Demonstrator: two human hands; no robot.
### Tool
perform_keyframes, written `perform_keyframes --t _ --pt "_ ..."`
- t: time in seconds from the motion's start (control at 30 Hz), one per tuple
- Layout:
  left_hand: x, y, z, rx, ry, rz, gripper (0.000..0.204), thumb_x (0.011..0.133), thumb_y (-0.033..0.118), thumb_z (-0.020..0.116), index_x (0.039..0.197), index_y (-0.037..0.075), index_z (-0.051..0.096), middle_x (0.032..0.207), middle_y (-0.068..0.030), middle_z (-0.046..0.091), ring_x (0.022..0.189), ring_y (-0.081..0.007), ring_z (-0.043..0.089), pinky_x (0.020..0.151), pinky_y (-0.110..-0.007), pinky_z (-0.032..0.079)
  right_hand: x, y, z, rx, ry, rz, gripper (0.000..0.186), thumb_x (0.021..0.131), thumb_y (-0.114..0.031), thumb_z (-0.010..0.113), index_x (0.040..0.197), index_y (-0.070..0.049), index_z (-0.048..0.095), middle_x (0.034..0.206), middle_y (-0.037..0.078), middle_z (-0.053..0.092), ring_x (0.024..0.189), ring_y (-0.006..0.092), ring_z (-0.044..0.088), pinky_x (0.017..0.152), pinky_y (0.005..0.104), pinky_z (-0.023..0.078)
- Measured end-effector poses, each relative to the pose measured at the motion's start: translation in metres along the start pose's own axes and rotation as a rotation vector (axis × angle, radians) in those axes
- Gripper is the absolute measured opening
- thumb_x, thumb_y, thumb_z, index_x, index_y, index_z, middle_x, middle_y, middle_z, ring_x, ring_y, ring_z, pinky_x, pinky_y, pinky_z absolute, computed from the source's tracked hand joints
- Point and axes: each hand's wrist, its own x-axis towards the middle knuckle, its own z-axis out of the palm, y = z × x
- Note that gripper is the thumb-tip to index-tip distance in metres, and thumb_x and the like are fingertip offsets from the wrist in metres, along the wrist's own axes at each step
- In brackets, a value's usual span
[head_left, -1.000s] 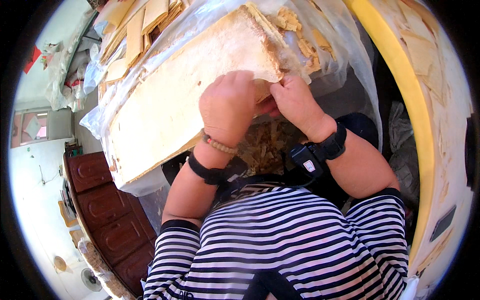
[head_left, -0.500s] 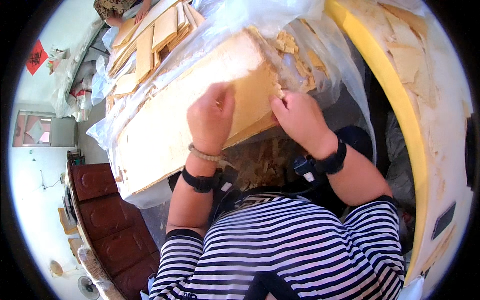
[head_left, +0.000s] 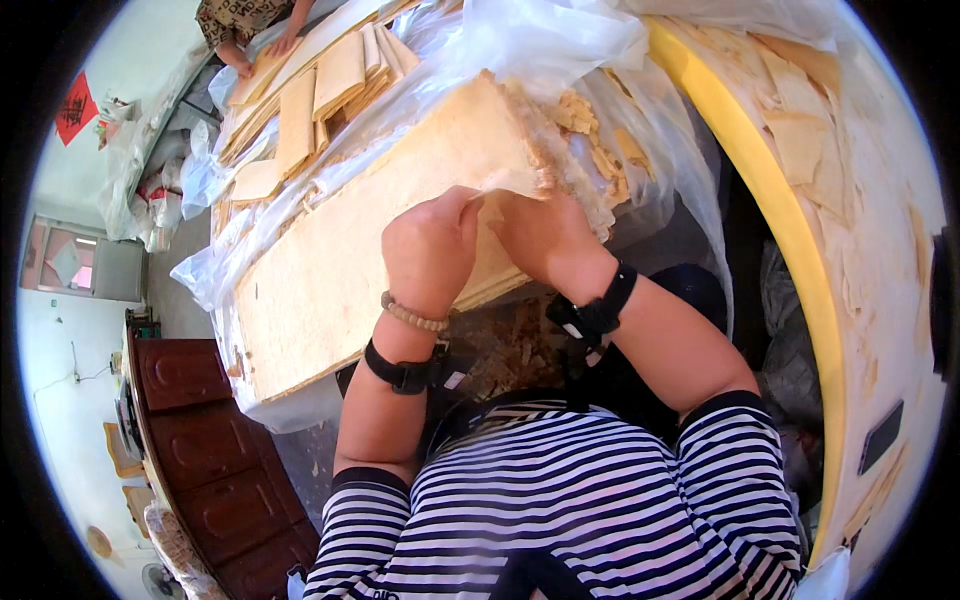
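A large pale-yellow slab of stacked thin sheets (head_left: pixel 330 280) lies in front of me on clear plastic, its right end rough and flaky. Over its near right part my two hands are close together. My left hand (head_left: pixel 430 250) is closed, thumb and forefinger pinching a thin, pale sheet piece (head_left: pixel 512 182). My right hand (head_left: pixel 552 238) is bent round with its fingertips mostly hidden behind the hand; the same piece runs to it and it seems to grip the other side. What the sheets are made of I cannot tell.
Folded pale-yellow sheets (head_left: pixel 340 75) are piled beyond the slab, where another person's hand (head_left: pixel 283 44) rests. Torn flakes (head_left: pixel 575 112) lie on plastic at the right. A yellow-edged table (head_left: pixel 800 260) with scraps and a phone (head_left: pixel 882 437) is at right; a dark red cabinet (head_left: pixel 215 450) at left.
My right hand has moved left from the slab's flaky end toward my left hand. A thin pale piece now stretches between them. The other person's hands have shifted slightly on the far pile.
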Motion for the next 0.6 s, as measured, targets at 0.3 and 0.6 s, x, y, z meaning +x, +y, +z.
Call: perform_keyframes --t 0.3,0.6 --pt "-0.004 -0.006 -0.012 -0.055 0.15 -0.012 0.008 0.09 0.02 0.071 0.094 0.013 0.073 0.069 -0.0115 0.066 0.06 -0.0289 0.065 0.055 -0.036 0.05 0.007 0.005 0.008 -0.358 -0.159 0.022 0.032 0.093 -0.033 0.061 0.109 -0.007 0.071 0.114 0.012 0.068 0.108 0.0264 0.062 0.096 0.0396 0.046" --pt "0.005 -0.019 -0.04 -0.136 0.27 -0.057 0.006 0.09 0.013 0.073 0.093 0.008 0.073 0.07 -0.0137 0.066 0.061 -0.0254 0.065 0.057 -0.032 0.049 0.048 0.026 0.012 -0.687 -0.139 -0.227 0.051 0.088 -0.052 0.063 0.117 -0.01 0.068 0.122 0.01 0.065 0.123 0.0245 0.052 0.103 0.0389 0.042"
